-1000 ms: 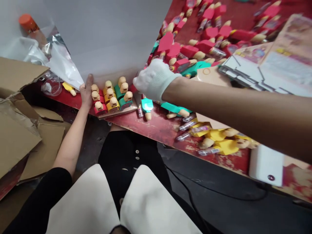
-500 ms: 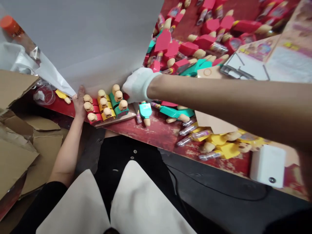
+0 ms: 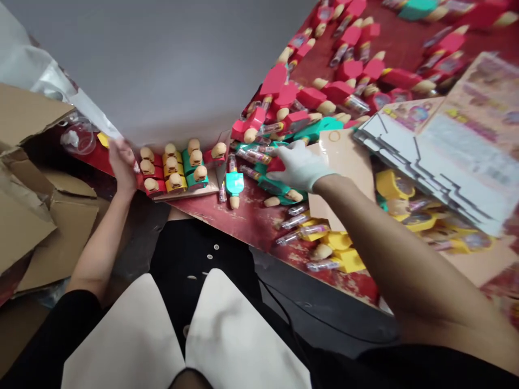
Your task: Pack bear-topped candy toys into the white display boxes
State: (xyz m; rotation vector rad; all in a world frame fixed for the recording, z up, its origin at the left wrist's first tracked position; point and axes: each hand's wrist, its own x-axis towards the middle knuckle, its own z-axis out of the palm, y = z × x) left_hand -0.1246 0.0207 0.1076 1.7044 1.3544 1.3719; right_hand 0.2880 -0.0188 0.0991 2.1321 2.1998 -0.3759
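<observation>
Far left, I see torn brown cardboard [image 3: 73, 221], cut off by the picture's edge, and a clear plastic cup [image 3: 86, 141] beyond it. My left hand [image 3: 122, 167], ungloved and blurred, stands upright against the left side of an open box [image 3: 208, 190], its forearm rising from below; I cannot tell how firmly the fingers grip. The hand partly covers a yellow toy [image 3: 102, 140].

Inside the box, bear-headed toys stand in columns, three red toys [image 3: 158, 187], three yellow toys [image 3: 178, 186], three green toys [image 3: 197, 180], then one red toy [image 3: 212, 157] alone at the right. Their heads are uppermost; their lower ends are hidden. A grey panel [image 3: 174, 65] rises behind, cut off above.

Just right of the box, a teal toy [image 3: 235, 184] lies on the red desk [image 3: 247, 224], long axis running away from me, head pointing towards me. My right hand [image 3: 302, 165], in a white glove, reaches palm down, fingers spread around a red piece [image 3: 276, 163]; I cannot tell whether they grip it. Its forearm slants in from lower right, hiding some yellow toys. Farther right, red toys point every way beside printed cards [image 3: 466, 129].
</observation>
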